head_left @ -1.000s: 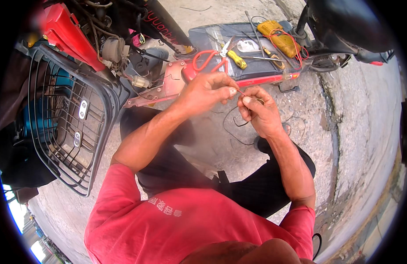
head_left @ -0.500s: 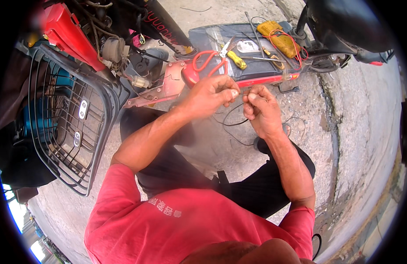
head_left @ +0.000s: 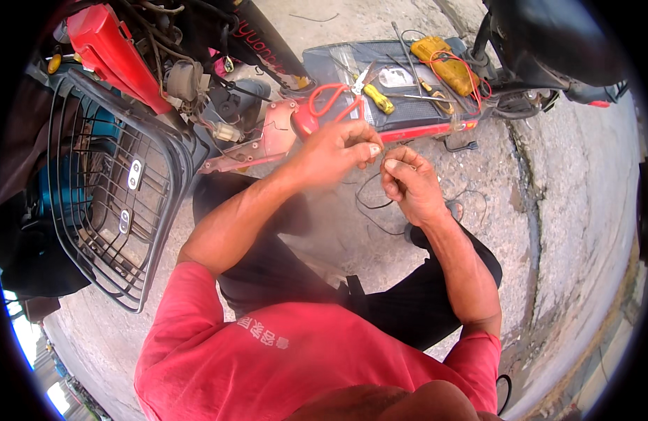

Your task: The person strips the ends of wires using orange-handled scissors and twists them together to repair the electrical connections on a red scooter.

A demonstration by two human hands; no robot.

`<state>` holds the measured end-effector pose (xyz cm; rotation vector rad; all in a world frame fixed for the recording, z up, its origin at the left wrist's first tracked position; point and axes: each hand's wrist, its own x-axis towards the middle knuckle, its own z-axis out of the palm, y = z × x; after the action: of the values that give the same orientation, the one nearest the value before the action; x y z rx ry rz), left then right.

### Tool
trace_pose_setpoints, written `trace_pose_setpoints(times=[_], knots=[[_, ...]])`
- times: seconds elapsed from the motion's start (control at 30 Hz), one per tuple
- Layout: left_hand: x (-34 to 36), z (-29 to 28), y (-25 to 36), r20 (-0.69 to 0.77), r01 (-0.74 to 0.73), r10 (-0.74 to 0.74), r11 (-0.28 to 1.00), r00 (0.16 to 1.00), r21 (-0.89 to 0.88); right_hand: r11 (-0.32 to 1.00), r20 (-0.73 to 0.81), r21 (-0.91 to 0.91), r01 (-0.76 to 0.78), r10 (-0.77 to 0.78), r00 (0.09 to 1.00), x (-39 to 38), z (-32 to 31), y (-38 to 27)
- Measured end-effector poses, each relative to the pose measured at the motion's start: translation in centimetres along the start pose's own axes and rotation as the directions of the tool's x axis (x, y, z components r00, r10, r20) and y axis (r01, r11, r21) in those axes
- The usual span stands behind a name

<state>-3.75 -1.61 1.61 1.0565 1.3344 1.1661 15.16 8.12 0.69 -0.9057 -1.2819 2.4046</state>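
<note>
Wire work looks mid-way: L hand [head_left: 341, 149] and R hand [head_left: 413, 188], ctr frame, both pinched closed, apparently on thin black wire [head_left: 369, 207] looping just below. No finished join visible; scooter wiring [head_left: 156, 52], upper L, exposed. Wire basket [head_left: 172, 186], L of frame: teal item [head_left: 103, 126] shows thru bars, can't tell if in/behind.

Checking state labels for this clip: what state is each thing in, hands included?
Left hand: pinched shut
Right hand: pinched shut
Red-handled scissors: lying, handles spread
Yellow-handled tool: lying flat
Yellow device: lying, red lead looped
Dark cable: curved
Scooter front: wiring exposed
</note>
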Motion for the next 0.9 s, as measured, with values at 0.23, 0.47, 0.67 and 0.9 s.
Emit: trace_pose_setpoints(times=[0.23, 0.47, 0.67, 0.9], knots=[[5.2, -2.7, -5.2, -0.312, 0.075, 0.32, 0.58, 0.895, 0.811, 0.998, -0.158, -0.012, 0.063, -0.064, 0.985, 0.8, -0.3, -0.1], [7.7, -3.3, -7.8, -0.375, 0.268, 0.216, 0.402, 0.901, 0.875, 0.994, -0.16, -0.015, 0.108, -0.109, 0.981, 1.1, -0.7, -0.2], [8.4, -3.8, -8.0, -0.464, 0.264, 0.239, 0.571, 0.853, 0.778, 0.991, -0.159, 0.003, 0.135, -0.133, 0.978, 1.1, -1.0, -0.7], [3.4, -1.3, 0.0, -0.242, 0.134, -0.174, 0.976, 0.955, -0.173, 0.983, -0.193, -0.015, 0.181, -0.18, 0.964, 0.7, -1.6, -1.9]])
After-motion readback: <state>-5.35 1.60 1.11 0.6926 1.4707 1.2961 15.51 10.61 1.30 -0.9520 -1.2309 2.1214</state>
